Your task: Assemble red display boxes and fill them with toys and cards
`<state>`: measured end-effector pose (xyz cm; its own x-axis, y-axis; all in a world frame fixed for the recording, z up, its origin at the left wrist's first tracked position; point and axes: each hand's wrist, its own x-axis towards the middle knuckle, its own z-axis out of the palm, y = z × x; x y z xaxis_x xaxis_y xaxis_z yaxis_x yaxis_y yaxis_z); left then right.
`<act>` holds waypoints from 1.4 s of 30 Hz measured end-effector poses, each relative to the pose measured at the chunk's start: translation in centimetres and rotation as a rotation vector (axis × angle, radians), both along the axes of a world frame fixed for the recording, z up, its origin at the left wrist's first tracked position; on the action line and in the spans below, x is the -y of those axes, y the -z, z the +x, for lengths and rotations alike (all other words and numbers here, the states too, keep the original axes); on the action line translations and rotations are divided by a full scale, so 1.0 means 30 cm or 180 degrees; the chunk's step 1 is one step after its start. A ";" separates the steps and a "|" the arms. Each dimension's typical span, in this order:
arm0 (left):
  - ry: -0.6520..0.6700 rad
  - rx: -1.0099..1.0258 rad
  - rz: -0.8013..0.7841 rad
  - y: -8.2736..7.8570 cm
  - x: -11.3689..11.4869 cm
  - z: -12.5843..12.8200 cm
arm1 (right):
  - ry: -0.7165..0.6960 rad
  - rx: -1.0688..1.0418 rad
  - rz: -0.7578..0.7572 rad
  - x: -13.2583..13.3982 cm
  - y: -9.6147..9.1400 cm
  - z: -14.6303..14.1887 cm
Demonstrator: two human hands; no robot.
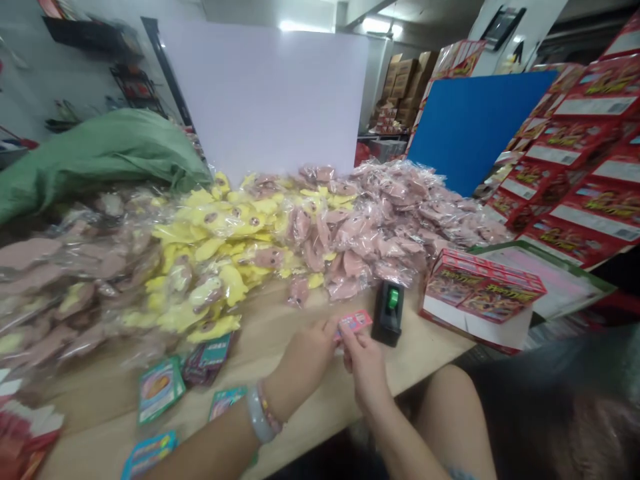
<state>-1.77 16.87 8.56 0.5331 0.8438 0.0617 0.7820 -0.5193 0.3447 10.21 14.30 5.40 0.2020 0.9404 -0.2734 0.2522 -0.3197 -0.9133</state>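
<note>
Red printed cartons (590,153) stack up at two o'clock and a green woven sack (100,157) slumps at ten o'clock, behind a long heap of clear-bagged yellow plush pieces (210,227) and pink plush pieces (395,220) on a pale wooden table (260,353). At three o'clock, a red display box (480,287) carries printed packs, its inside hidden. Teal foil packets (160,390) lie loose at seven o'clock, where a brushing forearm could sweep them off the edge. The right hand (365,367) pinches a small pink card (354,324) at six o'clock, just beside a black device (389,313); a loose pinch could drop it. The left hand (300,360) curls against the card, its grip impossible to tell
</note>
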 end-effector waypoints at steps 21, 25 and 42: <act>-0.2147 0.0655 -0.0656 0.046 0.484 -0.772 | -0.1894 0.2504 0.1479 -0.042 0.063 -0.125; -0.2167 0.0285 -0.0478 0.110 0.389 -0.835 | -0.3970 0.2237 0.1467 0.058 0.022 -0.469; -0.1872 0.0124 -0.0424 0.206 0.261 -0.851 | -0.4223 0.2870 0.2039 -0.173 0.134 -0.711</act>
<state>-27.30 9.03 2.37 -0.0257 0.9982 -0.0546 0.9105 0.0459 0.4110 -11.13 19.48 1.37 -0.8724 0.4845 -0.0646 0.4851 0.8419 -0.2364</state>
